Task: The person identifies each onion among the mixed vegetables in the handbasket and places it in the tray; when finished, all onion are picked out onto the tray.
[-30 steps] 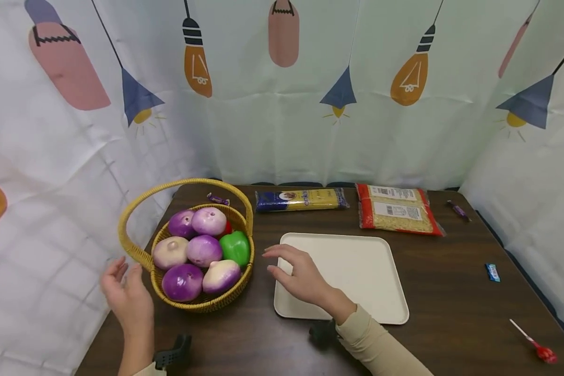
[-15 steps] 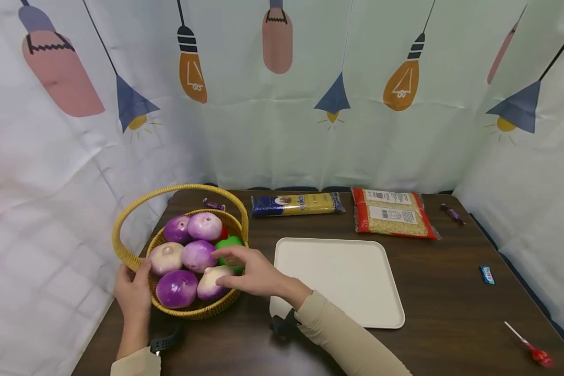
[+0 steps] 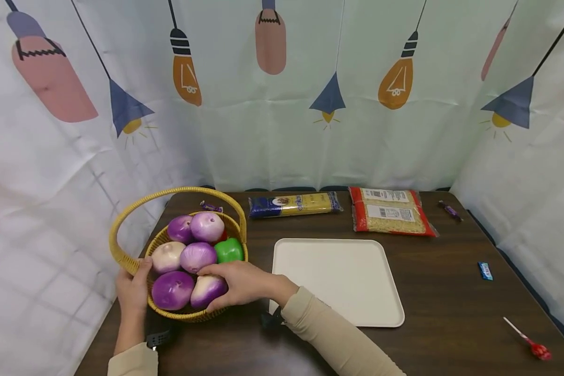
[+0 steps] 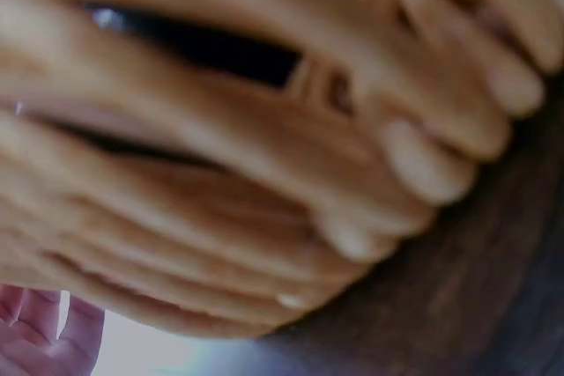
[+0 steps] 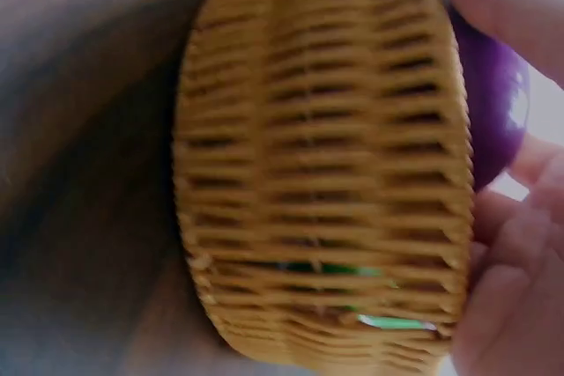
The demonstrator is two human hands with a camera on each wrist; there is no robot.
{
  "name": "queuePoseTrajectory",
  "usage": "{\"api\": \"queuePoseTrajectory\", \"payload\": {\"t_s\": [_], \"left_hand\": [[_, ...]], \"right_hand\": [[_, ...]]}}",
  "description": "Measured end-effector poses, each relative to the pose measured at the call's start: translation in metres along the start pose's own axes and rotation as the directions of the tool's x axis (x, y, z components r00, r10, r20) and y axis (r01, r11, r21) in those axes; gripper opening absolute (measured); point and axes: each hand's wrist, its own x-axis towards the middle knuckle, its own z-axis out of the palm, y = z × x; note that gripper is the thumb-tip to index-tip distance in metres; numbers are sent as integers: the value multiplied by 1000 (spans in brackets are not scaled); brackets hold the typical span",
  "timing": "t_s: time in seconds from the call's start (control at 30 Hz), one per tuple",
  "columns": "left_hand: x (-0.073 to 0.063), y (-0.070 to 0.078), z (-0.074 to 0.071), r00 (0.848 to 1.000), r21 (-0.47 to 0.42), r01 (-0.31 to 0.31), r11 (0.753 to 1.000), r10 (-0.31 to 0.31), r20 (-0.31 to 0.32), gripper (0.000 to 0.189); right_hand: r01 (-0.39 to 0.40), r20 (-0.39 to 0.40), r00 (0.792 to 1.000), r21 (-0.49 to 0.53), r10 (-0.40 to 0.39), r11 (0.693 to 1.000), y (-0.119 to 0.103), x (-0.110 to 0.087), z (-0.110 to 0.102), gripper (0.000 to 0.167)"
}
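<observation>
A yellow wicker basket (image 3: 188, 316) with a tall hoop handle stands at the table's left, filled with several onions and a green bell pepper (image 3: 230, 250). Its left rim, by the foot of the handle, is gripped by my left hand (image 3: 132, 293), thumb at the top edge. In the left wrist view the basket weave (image 4: 220, 129) fills most of the frame. Thumb and fingers of my right hand (image 3: 246, 282) hold a purple-and-white onion (image 3: 206, 291) at the basket's front right. The right wrist view shows purple onion skin (image 5: 500, 103) between thumb and fingers, above the rim.
A white tray (image 3: 333, 282) lies right of the basket. Behind it are a pasta packet (image 3: 296, 204) and a red-edged grain bag (image 3: 392, 211). A wrapped candy (image 3: 450, 211), a small blue packet (image 3: 485, 271) and a red lollipop (image 3: 539, 351) lie on the right.
My left hand has come in to grip the basket's rim. From over the tray, my right hand has moved left into the basket and closed around the front-right onion.
</observation>
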Motion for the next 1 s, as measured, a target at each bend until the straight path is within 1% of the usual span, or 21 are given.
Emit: {"api": "queuePoseTrajectory", "payload": {"t_s": [0.07, 0.1, 0.17, 0.23, 0.3, 0.37, 0.43, 0.5, 0.53, 0.57, 0.7, 0.77, 0.87, 0.93, 1.0], "left_hand": [[-1, -1, -1, 1000, -2, 1, 1000, -1, -1, 12], [-1, -1, -1, 1000, -2, 1, 1000, -1, 0, 11], [-1, -2, -1, 1000, -8, -1, 1000, 1, -1, 11], [-2, -3, 0, 1000, -20, -3, 1000, 3, -2, 10], [-2, -3, 1, 1000, -29, 1, 1000, -1, 0, 10], [-3, -3, 1, 1000, -32, 4, 999, -4, 1, 11], [-4, -3, 1, 1000, -28, 13, 1000, -13, 11, 11], [-4, -1, 0, 1000, -14, 13, 1000, -13, 14, 13], [-4, -1, -1, 1000, -13, 10, 1000, -10, 15, 14], [-5, 0, -1, 1000, -9, 7, 1000, -7, 17, 14], [-7, 1, -3, 1000, 3, 6, 1000, -6, 22, 14], [-8, 1, -4, 1000, 4, 9, 1000, -9, 20, 13], [-8, 1, -3, 1000, 4, -2, 1000, 2, 12, 14], [-8, 1, -3, 1000, 2, -9, 1000, 9, 12, 14], [-8, 2, -3, 1000, 4, -10, 1000, 10, 16, 14]], "right_hand": [[7, -25, 1000, -15, -8, 1000, -1, -1, 4, 69], [13, -46, 999, -4, -13, 1000, -1, -2, 6, 69], [26, -100, 995, 55, -20, 998, -1, -7, 7, 70], [46, -162, 987, 140, -23, 989, 0, -15, 8, 71], [78, -231, 973, 220, -26, 972, 2, -24, 6, 71], [119, -291, 956, 297, -29, 947, 5, -34, 3, 71], [151, -340, 940, 349, -25, 925, 9, -44, -2, 70], [157, -374, 928, 393, 1, 906, 16, -52, -9, 70], [149, -389, 921, 408, 24, 901, 20, -56, -13, 71], [129, -404, 913, 412, 54, 902, 24, -60, -17, 71], [15, -434, 882, 414, 183, 910, 49, -75, -31, 69], [-44, -434, 867, 424, 245, 905, 63, -84, -35, 64], [-118, -415, 851, 448, 323, 886, 84, -97, -38, 48], [-172, -392, 836, 477, 384, 862, 96, -105, -38, 39], [-225, -365, 821, 501, 439, 836, 106, -111, -38, 33]]}}
